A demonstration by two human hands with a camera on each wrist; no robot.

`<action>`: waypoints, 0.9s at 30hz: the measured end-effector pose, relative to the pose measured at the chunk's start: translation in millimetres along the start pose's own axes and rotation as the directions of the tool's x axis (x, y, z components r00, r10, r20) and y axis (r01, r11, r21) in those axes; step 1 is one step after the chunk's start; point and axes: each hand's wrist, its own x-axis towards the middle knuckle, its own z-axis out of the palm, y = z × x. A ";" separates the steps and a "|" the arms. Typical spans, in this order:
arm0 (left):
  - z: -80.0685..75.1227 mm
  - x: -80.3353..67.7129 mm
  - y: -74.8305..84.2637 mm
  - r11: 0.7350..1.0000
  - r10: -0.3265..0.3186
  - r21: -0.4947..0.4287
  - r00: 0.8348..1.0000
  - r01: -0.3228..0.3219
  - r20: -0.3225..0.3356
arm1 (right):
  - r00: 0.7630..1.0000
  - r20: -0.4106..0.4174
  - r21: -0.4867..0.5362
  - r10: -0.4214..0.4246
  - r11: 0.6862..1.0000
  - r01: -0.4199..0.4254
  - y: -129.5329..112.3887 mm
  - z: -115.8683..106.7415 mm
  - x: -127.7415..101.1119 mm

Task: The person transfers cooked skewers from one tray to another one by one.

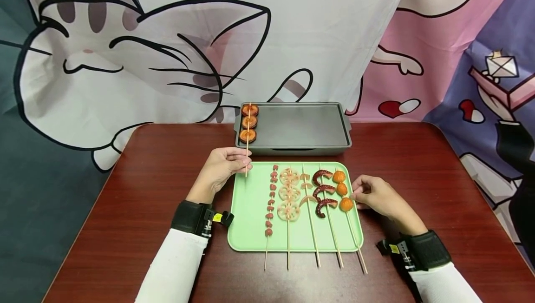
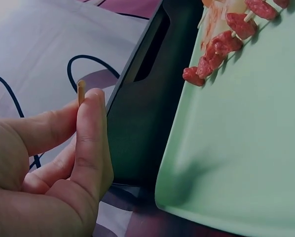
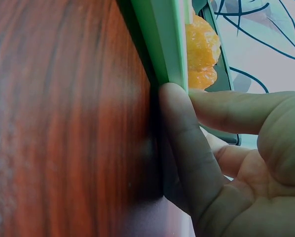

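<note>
Left hand (image 1: 219, 169) pinching sausage skewer (image 1: 248, 128) over grey tray (image 1: 305, 128).

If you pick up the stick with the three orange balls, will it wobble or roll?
The orange-ball skewer looks top-heavy: all three balls sit at the far end, so it would probably dip there. The thin stick may bend slightly. It likely won't roll far, since the balls look lumpy and the green tray has a rim.

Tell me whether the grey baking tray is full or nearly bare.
Nearly bare: the grey baking tray holds only one skewer, at its left end, which the left hand pinches.
</note>
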 end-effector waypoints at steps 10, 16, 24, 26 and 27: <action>-3.1 -0.8 3.1 0.999 0.006 0.046 1.000 -0.006 0.003 | 1.000 0.005 0.008 -0.003 1.000 0.003 -0.5 -0.3 1.8; -4.3 -4.1 4.1 0.996 -0.008 0.090 1.000 0.007 0.010 | 1.000 0.004 0.002 -0.003 1.000 0.003 -0.5 -0.2 1.7; -7.7 -9.1 3.5 0.992 -0.001 0.125 0.999 -0.005 0.044 | 1.000 0.011 0.019 0.006 1.000 -0.006 -0.7 0.0 0.7; -8.1 -10.3 3.7 0.992 -0.001 0.129 0.999 -0.006 0.054 | 1.000 0.014 0.024 0.009 1.000 -0.010 -0.8 0.0 0.2; -8.2 -11.0 3.9 0.991 -0.001 0.131 0.998 -0.006 0.059 | 1.000 0.015 0.026 0.010 1.000 -0.010 -0.9 0.0 0.0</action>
